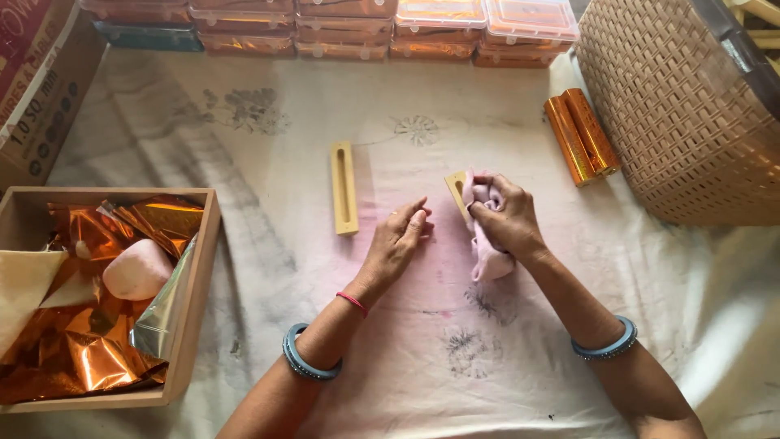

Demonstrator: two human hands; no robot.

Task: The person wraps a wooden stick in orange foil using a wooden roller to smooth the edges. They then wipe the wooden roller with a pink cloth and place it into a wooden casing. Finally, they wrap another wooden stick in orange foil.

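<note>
1. Head view, nearest first: two forearms reach up from the lower edge, each with a grey-blue bangle at the wrist; the left also wears a thin red thread band.
2. Left hand lies palm down on the stained white cloth that covers the work surface; its fingers are loosely curled and close together, holding nothing, their tips resting on a pink-smudged patch of the cloth.
3. Right hand is just beside the left fingertips, apart from them; its fingers are closed round a soft pale pink lump, which bulges out below the palm and shows again at the fingertips.
4. At those right fingertips, the pink lump is pressed against a small yellow wooden mould block, half hidden by the hand.
5. A second, long yellow wooden mould with a slot lies beyond and left of the left fingers, apart from them.
6. Well left of the left fingers, an open wooden box holds crumpled orange-gold foil sheets and a rounded pale pink block.
7. Beyond the right fingers, two rolls of orange-gold foil lie beside a woven tan basket.
8. Farthest off, stacked clear-lidded plastic boxes line the far edge.
</note>
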